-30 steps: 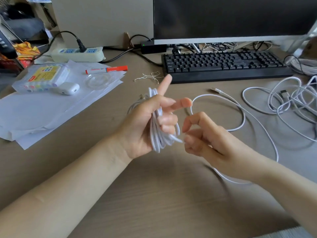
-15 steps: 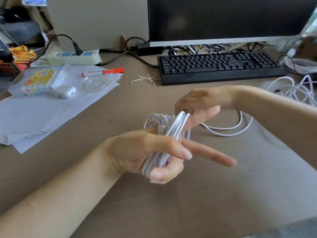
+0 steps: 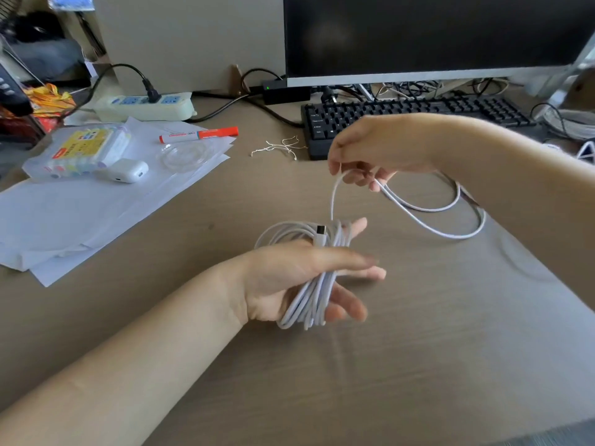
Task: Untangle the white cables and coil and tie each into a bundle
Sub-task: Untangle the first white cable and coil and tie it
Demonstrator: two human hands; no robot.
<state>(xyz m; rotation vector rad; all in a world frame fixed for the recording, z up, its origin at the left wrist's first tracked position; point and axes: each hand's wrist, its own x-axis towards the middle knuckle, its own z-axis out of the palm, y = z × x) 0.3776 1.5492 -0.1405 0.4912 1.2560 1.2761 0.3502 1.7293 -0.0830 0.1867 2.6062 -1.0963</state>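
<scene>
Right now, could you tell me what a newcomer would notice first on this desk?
At the centre, the left hand carries a coil of white cable looped around its straight fingers. Just above it, the right hand pinches the loose strand running up from the coil, with slack lying on the desk to the right. A dark monitor and black keyboard sit behind.

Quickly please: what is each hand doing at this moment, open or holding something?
Left hand: fingers straight, open, carrying the coiled white cable wound around it.
Right hand: pinches the loose cable strand.
</scene>
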